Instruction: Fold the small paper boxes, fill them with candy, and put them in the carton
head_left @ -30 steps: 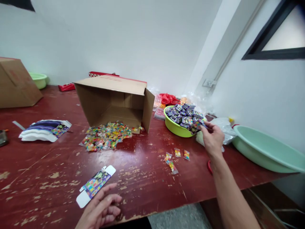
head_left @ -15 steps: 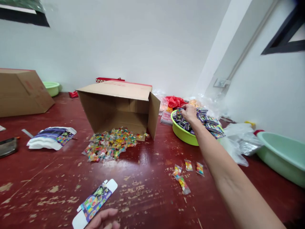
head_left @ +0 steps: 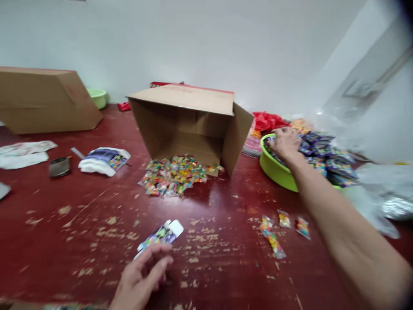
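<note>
My left hand [head_left: 143, 275] is low in the view, its thumb and fingers apart and slightly bent. It overlaps the near end of a small flat printed carton [head_left: 163, 234], purple with white flaps; whether they touch is unclear. My right hand [head_left: 285, 142] reaches into a lime-green basin [head_left: 277, 172] heaped with dark purple printed packets [head_left: 322, 150]. Its fingers are bent down over the left side, with blurred, partly hidden tips, so I cannot see whether they grip a packet. Several clear sachets of colourful candy [head_left: 274, 245] lie on the red table, left of my right forearm.
An open cardboard box [head_left: 187, 97] lies on its side, a pile of wrapped candies [head_left: 174, 174] at its mouth. Left are a stack of flat cartons [head_left: 103, 160], a dark object [head_left: 59, 167], white cloths [head_left: 26, 155] and another cardboard box [head_left: 35, 101]. Plastic bags [head_left: 380, 185] lie right.
The view has swung to the right and down. My left hand shows more and now overlaps the flat carton. My right hand is still at the basin; the packet seen at its fingertips no longer shows.
</note>
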Available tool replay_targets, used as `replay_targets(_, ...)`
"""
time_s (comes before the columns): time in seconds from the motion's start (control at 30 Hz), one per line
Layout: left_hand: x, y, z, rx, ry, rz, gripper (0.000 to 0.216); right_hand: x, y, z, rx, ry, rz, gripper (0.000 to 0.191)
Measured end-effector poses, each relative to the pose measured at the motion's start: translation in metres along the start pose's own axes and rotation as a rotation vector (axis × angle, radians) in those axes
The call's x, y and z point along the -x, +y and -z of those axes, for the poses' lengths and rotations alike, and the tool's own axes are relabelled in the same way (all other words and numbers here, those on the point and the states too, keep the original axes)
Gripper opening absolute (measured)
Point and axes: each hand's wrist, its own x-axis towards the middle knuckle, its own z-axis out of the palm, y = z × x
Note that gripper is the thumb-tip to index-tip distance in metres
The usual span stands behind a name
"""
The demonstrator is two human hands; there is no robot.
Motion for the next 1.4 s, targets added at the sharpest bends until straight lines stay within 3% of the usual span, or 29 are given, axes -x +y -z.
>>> replay_targets(0.1, -0.013, 0.010, 0.024, -0.439, 0.187, -0.342, 0.037, 0.007, -0.001, 0.002, -0.013, -0.056, 0.032, 0.036)
replay_targets(0.17, -0.021, 0.011, 0.033, -0.739, 0.228, -0.472, 0.044, 0.008, -0.001, 0.001, 0.001, -0.084, 0.025, 0.041)
replay_targets(0.3, -0.026, 0.008, 0.030, -1.142, 0.193, -0.419, 0.060, 0.018, -0.005, 0.003, -0.045, -0.031, 0.026, 0.044)
replay_targets(0.4, -0.025, 0.010, 0.022, -1.223, 0.172, -0.335, 0.055, 0.051, -0.019, 0.011, -0.216, 0.080, 0.190, 0.040)
replay_targets(0.47, -0.025, 0.012, 0.022, -1.164, 0.165, -0.298, 0.046, 0.094, -0.039, 0.015, -0.412, 0.108, 0.359, 0.034)
replay_targets(0.53, -0.025, 0.011, 0.024, -1.007, 0.175, -0.270, 0.034, 0.152, -0.067, 0.020, -0.698, 0.025, 0.460, 0.027)
replay_targets(0.63, -0.021, 0.005, 0.025, -0.548, 0.140, -0.222, 0.020, 0.252, -0.118, 0.026, -1.077, -0.290, 0.379, 0.019)
replay_targets(0.7, -0.013, 0.002, 0.021, -0.223, 0.054, -0.179, 0.026, 0.309, -0.150, 0.032, -1.209, -0.458, 0.353, 0.016)
replay_targets(0.8, 0.006, 0.001, 0.016, -0.003, -0.040, -0.157, 0.034, 0.357, -0.182, 0.040, -1.248, -0.458, 0.380, 0.015)
replay_targets(0.9, 0.020, 0.000, 0.017, -0.031, -0.061, -0.188, 0.034, 0.364, -0.190, 0.048, -1.191, -0.465, 0.348, 0.013)
replay_targets(1.17, 0.028, -0.013, 0.018, -0.045, -0.193, -0.206, 0.036, 0.347, -0.171, 0.072, -1.185, -0.594, 0.406, 0.012)
replay_targets(1.23, 0.033, -0.006, 0.020, -0.045, -0.324, -0.204, 0.033, 0.347, -0.169, 0.078, -1.170, -0.616, 0.450, 0.013)
replay_targets(1.3, 0.038, 0.004, 0.025, -0.032, -0.539, -0.176, 0.036, 0.349, -0.169, 0.085, -1.136, -0.590, 0.520, 0.013)
replay_targets(1.4, 0.042, 0.013, 0.031, 0.056, -0.783, -0.072, 0.040, 0.352, -0.169, 0.091, -1.136, -0.567, 0.600, 0.010)
